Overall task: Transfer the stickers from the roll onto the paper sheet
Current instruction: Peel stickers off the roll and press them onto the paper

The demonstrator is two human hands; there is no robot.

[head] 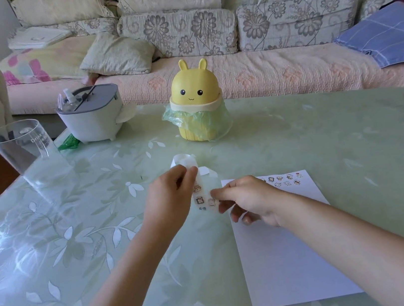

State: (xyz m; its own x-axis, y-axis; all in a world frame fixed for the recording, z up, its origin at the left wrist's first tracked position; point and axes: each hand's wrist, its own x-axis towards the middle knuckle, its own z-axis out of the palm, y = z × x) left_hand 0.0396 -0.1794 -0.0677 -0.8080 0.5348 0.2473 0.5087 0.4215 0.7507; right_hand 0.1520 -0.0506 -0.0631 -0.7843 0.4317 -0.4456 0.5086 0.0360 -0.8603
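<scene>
White paper sheet [290, 257] lies on the pale green glass bench [75, 224] at the right, with small stickers [286, 180] stuck along its far edge. Just left of it, the left grip [170, 196] pinches the sticker strip [199, 198] near its top, and the strip's curled end shows beyond the fingers. The right grip [249, 198] pinches, thumb to forefinger, at the strip's lower right edge, beside the sheet's far left corner.

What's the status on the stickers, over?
Left hand pinches sticker strip; right hand pinches its right side. Paper sheet: stickers along far edge. Nothing between strip and sheet.
</scene>
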